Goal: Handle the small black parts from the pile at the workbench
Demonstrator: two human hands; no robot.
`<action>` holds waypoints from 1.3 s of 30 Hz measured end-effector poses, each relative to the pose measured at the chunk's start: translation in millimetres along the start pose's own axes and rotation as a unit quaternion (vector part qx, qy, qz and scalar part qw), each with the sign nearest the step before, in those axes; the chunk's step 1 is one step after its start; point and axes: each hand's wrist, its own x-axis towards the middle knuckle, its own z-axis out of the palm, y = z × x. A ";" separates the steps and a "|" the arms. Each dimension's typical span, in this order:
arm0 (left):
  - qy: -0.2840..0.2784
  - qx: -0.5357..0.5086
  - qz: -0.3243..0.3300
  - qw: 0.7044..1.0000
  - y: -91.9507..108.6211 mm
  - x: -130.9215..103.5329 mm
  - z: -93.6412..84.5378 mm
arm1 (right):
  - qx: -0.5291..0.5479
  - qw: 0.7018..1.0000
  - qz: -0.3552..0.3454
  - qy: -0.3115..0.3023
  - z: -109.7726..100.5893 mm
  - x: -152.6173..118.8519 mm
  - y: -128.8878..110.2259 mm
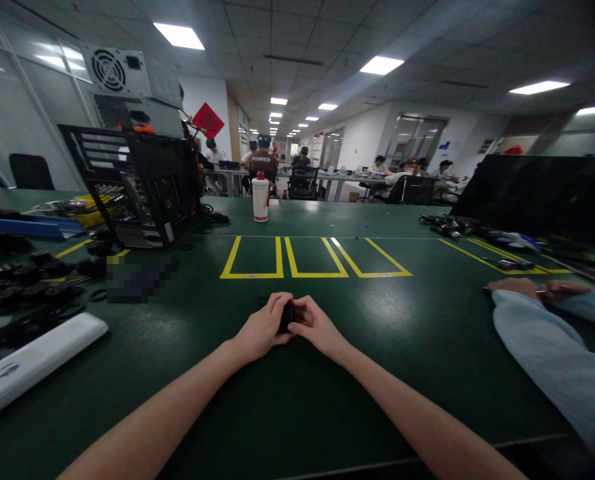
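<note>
A small black object is between my two hands, low over the green table. My left hand wraps its fingers over the top and left side of it. From the right, my right hand pinches the same object with thumb and fingertips. What the object is cannot be made out, since the fingers cover much of it. Beyond my hands, yellow tape outlines mark the tabletop.
A black computer case and many black parts lie left, with a white long object nearer. A white cup stands beyond the tape. At right are another person's hands, cables and a dark monitor.
</note>
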 end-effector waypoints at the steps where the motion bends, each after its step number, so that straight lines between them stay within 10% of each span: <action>1: 0.003 0.003 -0.001 1.000 0.0 0.3 0.7 | 0.004 1.000 -0.001 -0.002 0.5 0.1 0.2; 39: -0.014 0.001 -0.004 1.000 0.0 1.1 -7.2 | -0.001 1.000 0.013 0.025 2.1 4.5 1.5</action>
